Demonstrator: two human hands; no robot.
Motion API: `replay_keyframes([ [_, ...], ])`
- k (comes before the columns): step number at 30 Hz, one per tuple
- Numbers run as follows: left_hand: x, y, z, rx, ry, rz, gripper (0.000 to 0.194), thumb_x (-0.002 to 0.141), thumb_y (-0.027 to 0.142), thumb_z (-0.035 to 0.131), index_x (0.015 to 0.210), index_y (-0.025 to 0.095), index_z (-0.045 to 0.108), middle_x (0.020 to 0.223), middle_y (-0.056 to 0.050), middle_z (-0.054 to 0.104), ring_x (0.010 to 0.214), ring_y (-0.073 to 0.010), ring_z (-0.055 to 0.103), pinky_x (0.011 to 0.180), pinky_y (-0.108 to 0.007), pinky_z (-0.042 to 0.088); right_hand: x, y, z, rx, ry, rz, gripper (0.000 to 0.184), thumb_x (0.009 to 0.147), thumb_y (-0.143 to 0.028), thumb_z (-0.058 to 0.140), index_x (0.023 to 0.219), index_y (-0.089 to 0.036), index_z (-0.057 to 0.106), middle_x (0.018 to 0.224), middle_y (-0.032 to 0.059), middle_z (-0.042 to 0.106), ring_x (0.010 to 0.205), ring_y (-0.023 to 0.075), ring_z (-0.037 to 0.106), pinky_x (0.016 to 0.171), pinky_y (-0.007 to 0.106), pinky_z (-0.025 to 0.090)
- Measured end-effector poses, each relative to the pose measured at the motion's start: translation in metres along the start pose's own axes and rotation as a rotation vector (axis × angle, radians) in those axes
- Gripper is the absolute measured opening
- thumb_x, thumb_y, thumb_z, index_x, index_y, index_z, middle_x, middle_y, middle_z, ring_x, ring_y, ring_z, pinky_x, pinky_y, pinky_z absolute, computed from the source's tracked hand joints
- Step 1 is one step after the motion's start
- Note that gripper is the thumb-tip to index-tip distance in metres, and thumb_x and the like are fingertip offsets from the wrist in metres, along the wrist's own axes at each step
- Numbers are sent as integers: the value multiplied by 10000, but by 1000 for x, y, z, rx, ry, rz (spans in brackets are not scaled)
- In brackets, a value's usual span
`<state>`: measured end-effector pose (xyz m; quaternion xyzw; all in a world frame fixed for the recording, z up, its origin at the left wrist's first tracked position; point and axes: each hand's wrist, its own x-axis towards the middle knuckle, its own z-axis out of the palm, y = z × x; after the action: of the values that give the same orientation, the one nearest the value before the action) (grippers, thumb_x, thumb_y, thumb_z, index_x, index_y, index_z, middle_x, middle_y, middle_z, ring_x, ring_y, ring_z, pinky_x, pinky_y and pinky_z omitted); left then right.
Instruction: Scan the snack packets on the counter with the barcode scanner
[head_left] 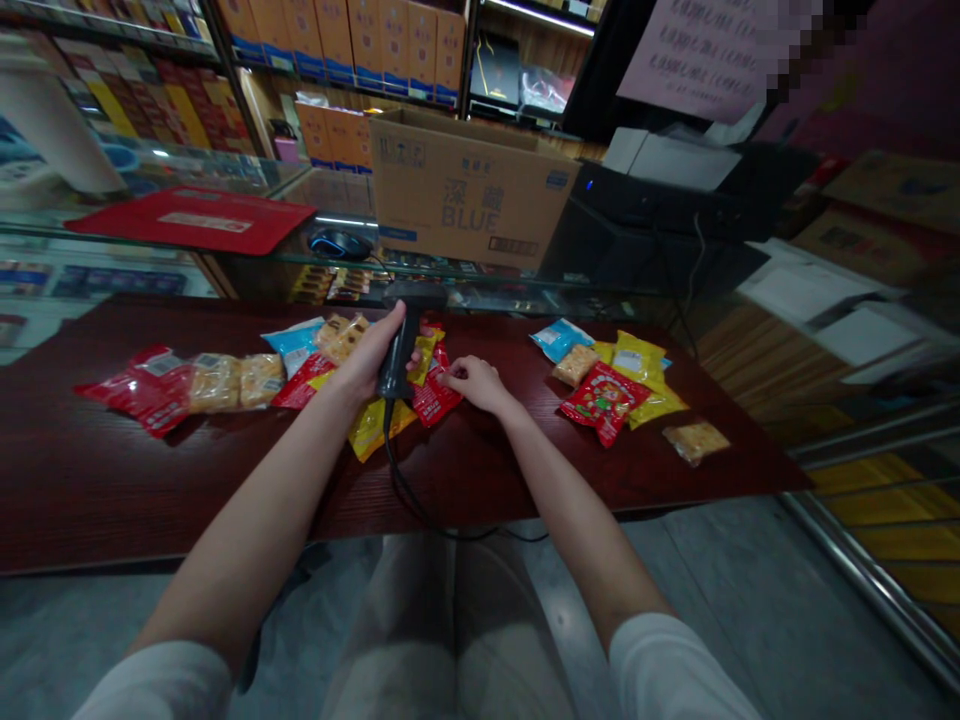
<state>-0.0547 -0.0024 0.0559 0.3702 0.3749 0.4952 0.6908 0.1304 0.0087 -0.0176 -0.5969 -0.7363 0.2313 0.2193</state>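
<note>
My left hand [377,350] is wrapped round the handle of a black barcode scanner [400,352], whose cable [401,478] trails down over the table's front edge. Beneath the scanner lie yellow, red and blue snack packets, partly covered by that hand. My right hand [478,382] pinches the edge of a red snack packet [436,392] on the table. Left of my hands are another red packet [161,388] and clear-wrapped biscuits [238,382].
A second group of packets, with a red one [604,400] in front, lies to the right on the dark red table [525,470]. Behind stand a glass counter, a cardboard box [472,190], a mouse [339,245] and a red mat [195,220].
</note>
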Motion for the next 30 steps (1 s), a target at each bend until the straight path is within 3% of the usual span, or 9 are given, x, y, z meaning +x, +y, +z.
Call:
replay_keyframes([
  [4,-1,2,0,5,4,-14,439,932,553,552,1094,154,638,725,-43,689,413,-76,525,348,-175,376,1,7,-3,135,2,-26,160,817,-345,646,758,-208,590,814,7,640,778,170,580,723,287,409],
  [8,-2,3,0,5,7,-20,461,920,564,568,1079,137,637,715,-42,678,422,-75,532,362,-176,395,0,15,-14,224,86,-31,159,805,-342,616,754,-216,534,719,-27,572,708,155,527,670,272,386],
  [16,-2,0,-2,21,-46,-20,497,900,596,575,1079,139,657,623,-26,632,400,-86,510,357,-191,381,-22,58,-60,615,297,51,277,669,-406,713,700,-219,510,667,-40,544,631,137,504,614,269,421],
  [22,-5,-8,9,-57,-89,-50,453,912,563,577,1054,139,649,667,-33,650,418,-81,516,356,-181,389,-43,91,-80,849,542,75,363,583,-343,760,781,-232,477,773,-32,636,712,142,616,717,295,527],
  [26,-8,-21,21,-49,-184,-94,435,896,559,602,1014,144,651,686,-44,656,433,-87,527,348,-173,390,-39,103,-74,799,698,108,458,604,-289,720,983,-243,466,917,3,685,829,160,674,828,346,551],
  [30,-10,-35,41,-26,-252,-117,430,883,546,630,978,127,645,736,-64,681,434,-81,517,351,-178,397,-31,113,-65,768,750,93,537,599,-276,723,1066,-224,464,969,34,673,886,168,675,926,379,527],
])
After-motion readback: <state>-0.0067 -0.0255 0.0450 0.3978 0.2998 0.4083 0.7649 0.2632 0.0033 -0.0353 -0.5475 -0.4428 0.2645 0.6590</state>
